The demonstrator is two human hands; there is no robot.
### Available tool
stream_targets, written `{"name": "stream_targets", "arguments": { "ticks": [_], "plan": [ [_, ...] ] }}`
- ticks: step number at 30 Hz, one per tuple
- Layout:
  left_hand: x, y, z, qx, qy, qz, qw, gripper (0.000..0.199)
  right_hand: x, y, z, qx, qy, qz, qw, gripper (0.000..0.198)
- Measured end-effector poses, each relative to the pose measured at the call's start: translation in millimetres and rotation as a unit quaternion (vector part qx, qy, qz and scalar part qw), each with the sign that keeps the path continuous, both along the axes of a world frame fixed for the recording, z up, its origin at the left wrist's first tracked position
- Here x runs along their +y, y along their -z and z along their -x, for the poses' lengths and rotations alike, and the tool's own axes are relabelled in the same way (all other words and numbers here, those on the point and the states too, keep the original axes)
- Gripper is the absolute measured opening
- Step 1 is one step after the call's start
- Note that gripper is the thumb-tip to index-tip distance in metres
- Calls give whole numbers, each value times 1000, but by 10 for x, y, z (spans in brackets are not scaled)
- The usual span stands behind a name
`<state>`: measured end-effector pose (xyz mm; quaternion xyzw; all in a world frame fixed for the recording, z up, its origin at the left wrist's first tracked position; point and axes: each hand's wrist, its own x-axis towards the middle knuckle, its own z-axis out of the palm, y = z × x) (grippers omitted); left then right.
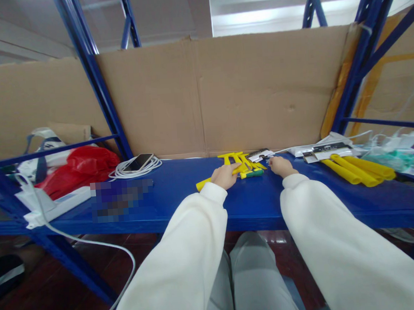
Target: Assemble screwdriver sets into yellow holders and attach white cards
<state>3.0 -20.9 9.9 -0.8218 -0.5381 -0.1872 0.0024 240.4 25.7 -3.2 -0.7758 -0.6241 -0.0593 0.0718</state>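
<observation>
My left hand point(224, 176) is closed round a yellow rod-like tool point(202, 184), whose end sticks out to the left of my fist. Just beyond it lie several yellow T-shaped pieces point(227, 157), overlapping one another. A green and yellow handle point(252, 173), like a screwdriver's, lies between my two hands. My right hand point(282, 166) is closed with its fingertips pinched, close to a small black and white package point(260, 155). Whatever those fingers hold is too small to make out.
On the right, yellow tubes point(357, 170) lie beside black and white packages point(329, 151) and a green-tinted plastic bag point(387, 154). At left are a coiled white cable point(135, 172) with a phone point(141, 161), a red bag point(83, 168) and a white power strip point(65, 202). Cardboard point(259, 90) backs the blue shelf point(182, 208).
</observation>
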Motion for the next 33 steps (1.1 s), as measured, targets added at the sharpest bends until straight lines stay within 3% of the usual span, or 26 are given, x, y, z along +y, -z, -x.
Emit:
{"name": "stream_targets", "arguments": {
  "ticks": [33],
  "plan": [
    [30, 33, 3, -26, 15, -8, 1000, 49, 142, 70, -41, 42, -58, -41, 997, 28]
  ]
}}
